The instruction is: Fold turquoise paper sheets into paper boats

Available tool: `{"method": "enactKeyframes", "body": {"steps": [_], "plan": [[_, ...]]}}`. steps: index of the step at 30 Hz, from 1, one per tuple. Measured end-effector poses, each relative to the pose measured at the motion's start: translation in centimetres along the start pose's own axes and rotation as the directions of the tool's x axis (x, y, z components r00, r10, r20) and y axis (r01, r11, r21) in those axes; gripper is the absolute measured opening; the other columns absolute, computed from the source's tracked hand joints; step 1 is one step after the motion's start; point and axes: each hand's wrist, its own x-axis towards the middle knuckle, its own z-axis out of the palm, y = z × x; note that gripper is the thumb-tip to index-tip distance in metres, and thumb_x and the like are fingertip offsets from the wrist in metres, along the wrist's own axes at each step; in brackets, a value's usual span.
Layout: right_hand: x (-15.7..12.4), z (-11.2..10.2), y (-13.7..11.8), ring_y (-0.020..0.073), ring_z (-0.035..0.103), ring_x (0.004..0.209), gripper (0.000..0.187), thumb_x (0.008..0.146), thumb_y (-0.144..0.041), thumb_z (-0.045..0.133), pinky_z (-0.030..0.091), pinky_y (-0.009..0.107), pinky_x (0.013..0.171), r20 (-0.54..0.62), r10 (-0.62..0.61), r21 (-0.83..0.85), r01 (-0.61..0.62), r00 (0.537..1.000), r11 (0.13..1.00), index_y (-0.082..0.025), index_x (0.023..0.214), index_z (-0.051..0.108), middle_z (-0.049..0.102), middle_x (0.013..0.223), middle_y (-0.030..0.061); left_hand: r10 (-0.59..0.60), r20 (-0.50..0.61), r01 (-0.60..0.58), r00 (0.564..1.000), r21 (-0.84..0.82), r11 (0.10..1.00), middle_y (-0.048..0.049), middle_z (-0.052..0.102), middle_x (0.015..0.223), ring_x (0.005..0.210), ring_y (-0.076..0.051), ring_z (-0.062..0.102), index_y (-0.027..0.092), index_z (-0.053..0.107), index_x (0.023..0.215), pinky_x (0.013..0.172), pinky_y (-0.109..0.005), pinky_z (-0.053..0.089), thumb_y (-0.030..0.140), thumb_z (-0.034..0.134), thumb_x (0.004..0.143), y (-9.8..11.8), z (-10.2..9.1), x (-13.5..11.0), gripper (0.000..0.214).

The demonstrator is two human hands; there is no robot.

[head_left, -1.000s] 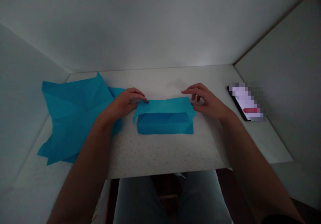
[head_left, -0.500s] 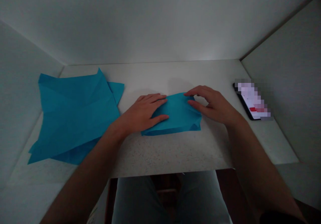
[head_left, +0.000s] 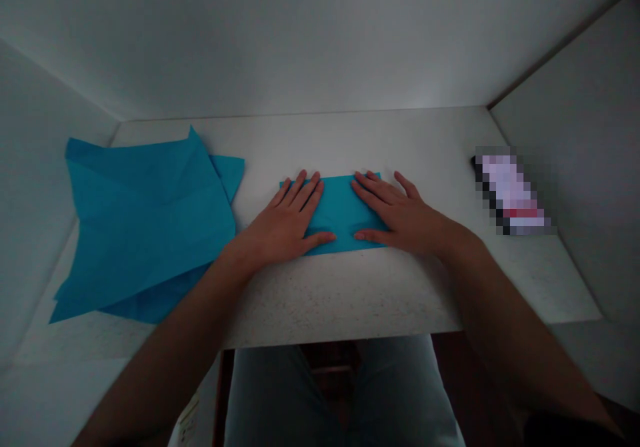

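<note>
A folded piece of blue paper (head_left: 340, 210) lies flat on the white tabletop in front of me, wider than it is deep. My left hand (head_left: 287, 220) rests palm down over its left end, fingers spread and thumb stretched toward the middle. On the right end my right hand (head_left: 397, 213) lies flat too, its fingers apart and its thumb near the front edge. Both hands cover the paper's ends, and its middle shows between the thumbs. Neither hand grips anything.
Larger creased blue sheets (head_left: 150, 220) overlap at the left of the tabletop (head_left: 345, 300), beside my left forearm. A phone (head_left: 513, 193) with a blurred screen lies at the right. White walls (head_left: 310, 40) enclose the back and sides.
My right hand has gone from pinching at the paper's right edge to lying flat on it. The paper, raised and crumpled at its front and right edges before, is now flat.
</note>
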Motion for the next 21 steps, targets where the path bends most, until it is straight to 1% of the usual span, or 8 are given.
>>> {"method": "enactKeyframes", "body": {"steps": [2, 4, 6, 8, 13, 17, 19, 21], "plan": [[0.3, 0.7, -1.4, 0.0426, 0.028, 0.173, 0.095, 0.109, -0.074, 0.049, 0.007, 0.074, 0.141, -0.065, 0.040, -0.034, -0.042, 0.997, 0.999, -0.025, 0.184, 0.019, 0.026, 0.188, 0.0154, -0.017, -0.033, 0.017, 0.999, -0.002, 1.000, -0.0266, 0.009, 0.189, 0.178, -0.041, 0.002, 0.007, 0.017, 0.181, 0.144, -0.060, 0.009, 0.076, 0.049, 0.108, 0.6, 0.5, 0.2, 0.106], [0.7, 1.5, -2.9, 0.0398, 0.027, 0.174, 0.081, 0.116, -0.059, 0.039, 0.008, 0.071, 0.143, -0.094, 0.043, -0.054, -0.048, 0.995, 0.997, -0.017, 0.184, 0.020, 0.027, 0.187, 0.0181, 0.015, -0.029, -0.014, 0.999, 0.004, 1.000, -0.0264, 0.012, 0.189, 0.178, -0.039, 0.004, 0.006, 0.019, 0.181, 0.144, -0.059, 0.009, 0.069, 0.045, 0.112, 1.1, 0.8, 0.4, 0.097], [1.2, 2.1, -3.9, 0.0368, 0.024, 0.176, 0.076, 0.118, -0.050, 0.035, 0.014, 0.067, 0.144, -0.051, -0.019, -0.041, 0.017, 0.999, 0.999, -0.013, 0.183, 0.021, 0.026, 0.188, 0.0193, 0.063, -0.003, -0.063, 0.998, 0.008, 0.998, -0.0227, 0.017, 0.189, 0.178, -0.036, 0.006, 0.010, 0.021, 0.181, 0.145, -0.057, 0.008, 0.063, 0.041, 0.115, 1.3, 0.9, 0.5, 0.088], [1.6, 2.4, -4.2, 0.0360, 0.020, 0.176, 0.079, 0.118, -0.055, 0.036, 0.017, 0.064, 0.144, -0.005, -0.062, -0.018, 0.062, 0.998, 0.998, -0.013, 0.183, 0.021, 0.022, 0.188, 0.0188, 0.061, -0.002, -0.061, 0.998, 0.007, 0.998, -0.0207, 0.018, 0.189, 0.178, -0.035, 0.007, 0.012, 0.022, 0.181, 0.145, -0.057, 0.007, 0.066, 0.041, 0.114, 1.2, 0.9, 0.5, 0.088], [1.4, 1.7, -2.2, 0.0375, 0.015, 0.177, 0.089, 0.115, -0.071, 0.033, 0.014, 0.065, 0.143, -0.015, 0.047, -0.043, -0.048, 0.999, 0.998, -0.017, 0.184, 0.021, 0.015, 0.190, 0.0179, -0.087, -0.011, 0.087, 0.996, 0.002, 0.996, -0.0258, 0.005, 0.190, 0.177, -0.043, 0.000, 0.008, 0.015, 0.182, 0.143, -0.062, 0.002, 0.088, 0.054, 0.098, -0.7, 0.2, -0.2, 0.122], [0.8, 1.0, -0.2, 0.0415, 0.016, 0.176, 0.095, 0.112, -0.077, 0.033, 0.005, 0.073, 0.142, -0.051, 0.151, -0.075, -0.155, 0.987, 0.985, -0.018, 0.184, 0.015, 0.016, 0.190, 0.0197, -0.060, 0.066, 0.061, 0.996, -0.006, 0.998, -0.0258, -0.003, 0.190, 0.176, -0.049, -0.003, 0.011, 0.001, 0.183, 0.141, -0.066, -0.002, 0.098, 0.073, 0.073, -2.5, -0.7, -1.0, 0.157], [0.6, 0.9, 0.4, 0.0430, 0.018, 0.176, 0.096, 0.111, -0.078, 0.034, 0.002, 0.076, 0.140, -0.056, 0.162, -0.079, -0.166, 0.985, 0.983, -0.020, 0.185, 0.012, 0.017, 0.190, 0.0188, -0.046, 0.105, 0.047, 0.993, -0.009, 0.999, -0.0246, -0.003, 0.190, 0.176, -0.050, -0.003, 0.013, 0.001, 0.184, 0.140, -0.067, -0.002, 0.097, 0.077, 0.069, -3.1, -1.3, -1.2, 0.161], [0.6, 1.1, 0.8, 0.0435, 0.018, 0.176, 0.097, 0.111, -0.079, 0.036, 0.000, 0.077, 0.140, -0.062, 0.154, -0.073, -0.158, 0.986, 0.985, -0.024, 0.185, 0.007, 0.017, 0.190, 0.0168, -0.059, 0.116, 0.061, 0.992, -0.014, 0.998, -0.0217, 0.001, 0.191, 0.176, -0.049, -0.002, 0.017, 0.008, 0.184, 0.140, -0.067, -0.002, 0.094, 0.076, 0.074, -3.3, -1.8, -1.1, 0.150]]}}
